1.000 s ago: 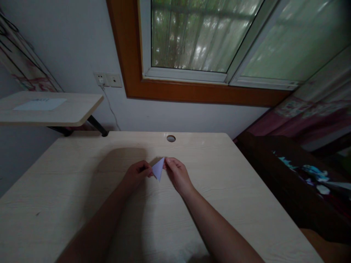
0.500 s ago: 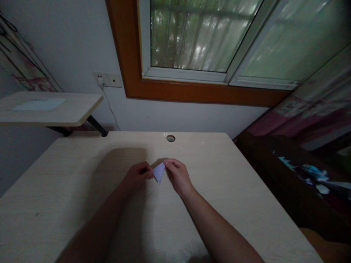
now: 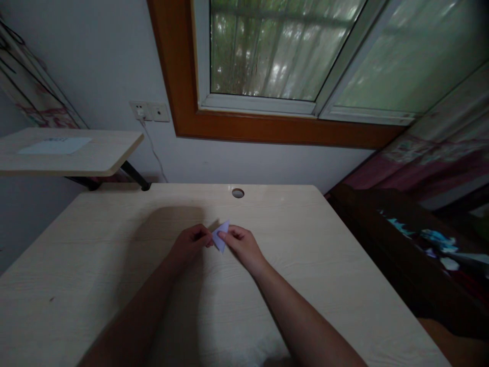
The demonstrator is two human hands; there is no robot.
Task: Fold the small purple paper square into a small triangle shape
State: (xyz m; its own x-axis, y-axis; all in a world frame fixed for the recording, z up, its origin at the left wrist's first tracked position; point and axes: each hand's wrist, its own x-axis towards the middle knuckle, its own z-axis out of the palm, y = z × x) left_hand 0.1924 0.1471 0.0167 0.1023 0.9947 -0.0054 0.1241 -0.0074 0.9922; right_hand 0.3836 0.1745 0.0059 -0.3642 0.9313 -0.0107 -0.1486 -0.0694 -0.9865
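A small pale-lilac piece of folded paper [image 3: 221, 244], roughly triangular, is held between my two hands above the desk [image 3: 305, 244]. My left hand [image 3: 193, 240] is closed in a pinch on its left corner. From the right, my right hand [image 3: 244, 244] grips the paper, the thumb lying across its face and the fingers behind it. One point of the paper sticks up past the right thumb and another points down. The fingers behind the paper are partly hidden.
A raised shelf [image 3: 114, 155] with a sheet of paper [image 3: 57, 145] stands at the back left. Near the desk's far edge is a round cable hole [image 3: 238, 193]. A window [image 3: 267, 61] and a wall socket [image 3: 148, 111] are beyond; dark furniture [image 3: 382, 244] stands at the right.
My right hand has shifted from the paper's upper corner to its middle, with the thumb now across its face. The paper has turned slightly. My left hand keeps its pinch.
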